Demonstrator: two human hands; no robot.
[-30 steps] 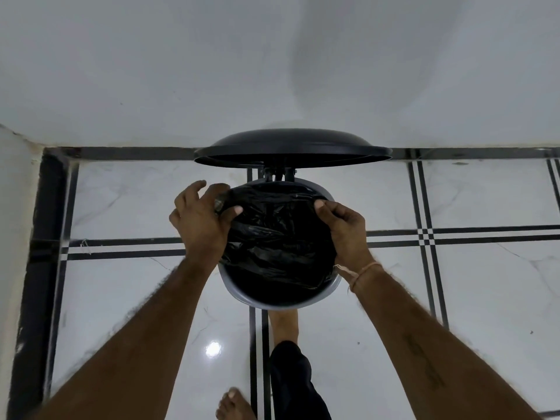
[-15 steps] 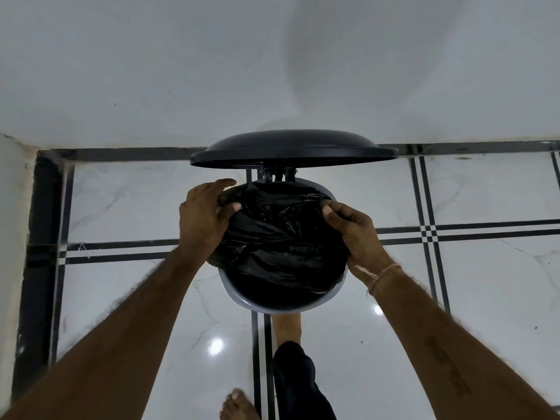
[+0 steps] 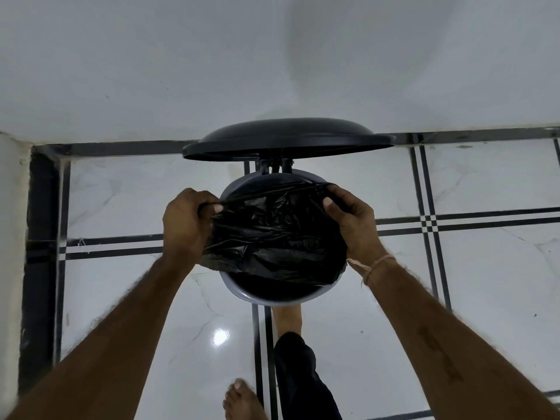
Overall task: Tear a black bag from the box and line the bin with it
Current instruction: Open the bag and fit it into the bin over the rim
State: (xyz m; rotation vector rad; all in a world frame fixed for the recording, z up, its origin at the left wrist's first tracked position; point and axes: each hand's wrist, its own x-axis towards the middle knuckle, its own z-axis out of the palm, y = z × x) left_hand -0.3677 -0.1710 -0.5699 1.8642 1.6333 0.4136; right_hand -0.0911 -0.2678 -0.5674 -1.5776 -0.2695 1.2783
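Seen from above: a round grey bin (image 3: 242, 294) on a white tiled floor (image 3: 485, 283) with black lines, close to a white wall (image 3: 151, 71). Black lid (image 3: 288, 139) raised at the far side of the bin, tipped up on its hinge toward the wall. Black bag (image 3: 272, 237) spread across the bin's mouth, crumpled and glossy, its far edge pulled into a taut line just inside the bin's far rim. Near part of the bin's opening left uncovered, dark inside. Left hand (image 3: 185, 222) at the bin's left side, clenched on the bag's edge, thumb pressed over the plastic. Right hand (image 3: 354, 219) at the bin's right side, pinching the bag's edge between thumb and fingers. Pale thread band (image 3: 378, 265) around the right wrist. Bag draped slightly over the bin's left rim below the left hand. One bare foot (image 3: 286, 319) touching the bin's near base, dark trouser leg (image 3: 300, 377) behind it; other bare foot (image 3: 242, 401) on the floor, farther from the bin.
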